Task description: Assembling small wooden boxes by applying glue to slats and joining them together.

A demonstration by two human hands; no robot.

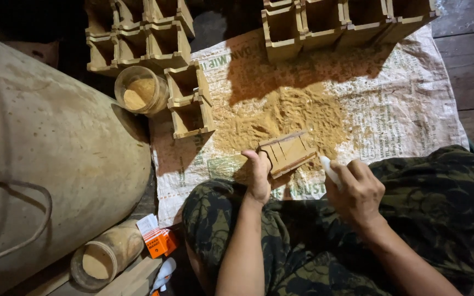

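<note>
Left hand [259, 178] grip closed on small slatted wooden box [287, 152], tilted over sawdust [286, 115]. Right hand [357, 192] grip closed around white tool [329, 169].

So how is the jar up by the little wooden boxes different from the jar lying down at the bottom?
The upper jar stands upright with its mouth facing up; the lower jar lies on its side. The upper jar sits against the wooden boxes; the lower jar lies beside a small orange carton. The upper jar looks partly filled; the lower jar looks packed to its mouth. Both are clear and hold tan, sawdust-like powder.
</note>
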